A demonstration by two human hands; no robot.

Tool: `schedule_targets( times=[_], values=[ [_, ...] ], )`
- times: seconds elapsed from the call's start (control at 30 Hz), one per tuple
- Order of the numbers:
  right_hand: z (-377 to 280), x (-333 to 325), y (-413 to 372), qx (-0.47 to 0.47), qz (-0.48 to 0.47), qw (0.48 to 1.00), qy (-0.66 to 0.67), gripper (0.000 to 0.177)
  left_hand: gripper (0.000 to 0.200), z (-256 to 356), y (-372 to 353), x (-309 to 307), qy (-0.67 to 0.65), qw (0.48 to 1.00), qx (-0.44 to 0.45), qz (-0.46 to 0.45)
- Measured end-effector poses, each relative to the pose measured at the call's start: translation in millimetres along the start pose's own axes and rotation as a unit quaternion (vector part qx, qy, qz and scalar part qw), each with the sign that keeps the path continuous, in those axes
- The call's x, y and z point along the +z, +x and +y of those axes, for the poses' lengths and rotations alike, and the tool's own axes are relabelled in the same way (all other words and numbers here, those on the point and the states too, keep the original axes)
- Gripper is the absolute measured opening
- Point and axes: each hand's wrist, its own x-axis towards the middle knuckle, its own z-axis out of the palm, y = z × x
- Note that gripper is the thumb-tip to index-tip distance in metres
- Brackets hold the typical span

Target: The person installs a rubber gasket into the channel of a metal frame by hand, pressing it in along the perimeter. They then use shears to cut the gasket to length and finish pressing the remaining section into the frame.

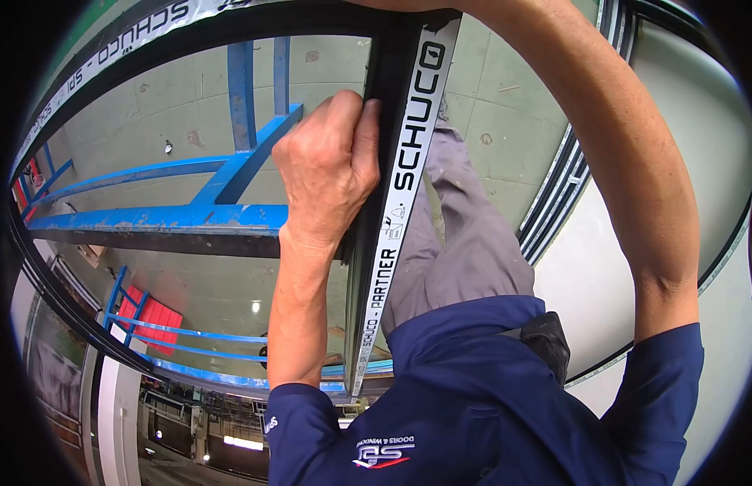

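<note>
A black window frame (386,97) with a white "SCHUCO - PARTNER" strip (408,154) along its face runs lengthwise in front of my body. My left hand (327,166) is closed in a fist against the inner edge of this bar, its thumb side touching the black profile. Whatever lies inside the curled fingers is hidden. My right arm arches up over the right side, and only a bit of my right hand (408,3) shows at the frame's top corner. The top image edge cuts off its fingers.
Blue steel stands (169,219) lie beneath and left of the frame. A red panel (151,318) is on the floor (489,138) at lower left. To the right, large pale panels (591,279) with dark edge profiles (558,206) lean close to my legs.
</note>
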Motion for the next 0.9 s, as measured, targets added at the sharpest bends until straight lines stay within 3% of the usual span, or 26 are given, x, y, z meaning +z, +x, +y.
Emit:
schedule_targets(
  times=[0.1, 0.27, 0.4, 0.6, 0.73, 0.9],
  values=[
    [13.6, 22.3, 6.7, -0.048, 0.037, 0.996, -0.067, 0.045, 0.028, -3.1, 4.4, 2.9, -0.003, 1.000, 0.024, 0.011],
    [1.4, 10.7, -6.0, -0.022, 0.085, 0.996, -0.011, 0.045, 0.028, -1.7, 4.9, 1.7, -0.016, 1.000, -0.003, 0.001],
    [13.6, 14.7, 8.3, -0.066, 0.041, 0.995, -0.068, 0.044, 0.028, 2.7, 16.0, 2.7, -0.002, 1.000, -0.011, 0.004],
    [15.6, 26.6, 8.4, -0.064, 0.084, 0.992, -0.076, 0.043, 0.029, 3.2, 17.6, 10.6, 0.017, 0.999, -0.005, 0.037],
    [14.5, 13.5, 1.8, -0.084, 0.063, 0.992, -0.065, 0.043, 0.023, 2.8, 17.2, 12.5, -0.036, 0.997, -0.008, 0.074],
    [22.0, 25.8, 9.2, -0.097, 0.092, 0.987, -0.084, 0.045, 0.019, 11.0, 24.9, 20.5, -0.160, 0.979, -0.085, 0.094]
  ],
)
